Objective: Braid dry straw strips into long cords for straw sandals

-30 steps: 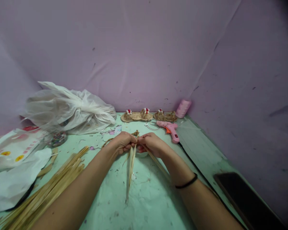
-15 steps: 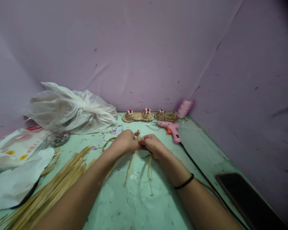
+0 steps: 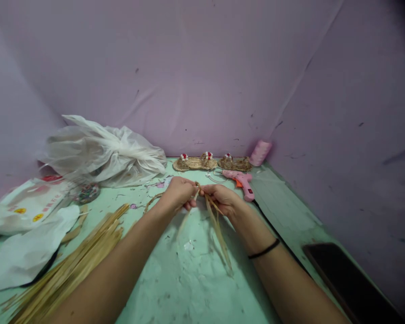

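Note:
Dried fibre strands (image 3: 218,234) hang from between my two hands over the green table (image 3: 195,288). My left hand (image 3: 182,194) pinches a pale strand at its fingertips. Close beside it, my right hand (image 3: 222,198) is closed on the strands that trail down toward me. A small knotted part (image 3: 197,184) shows between the fingertips. Behind my left hand, a thin braided cord (image 3: 150,201) curves on the table, partly hidden by the hand.
Loose dried strips (image 3: 77,265) lie at left, near a white sheet (image 3: 30,252) and a tied plastic bag (image 3: 114,153). Small woven slippers (image 3: 197,163), a pink glue gun (image 3: 241,178) and a thread spool (image 3: 260,153) stand behind. A dark phone-like slab (image 3: 344,279) lies right.
My hands have turned and moved slightly apart. The strands under my right hand now hang together in a wider bundle, and the pale strand at my left hand has swung.

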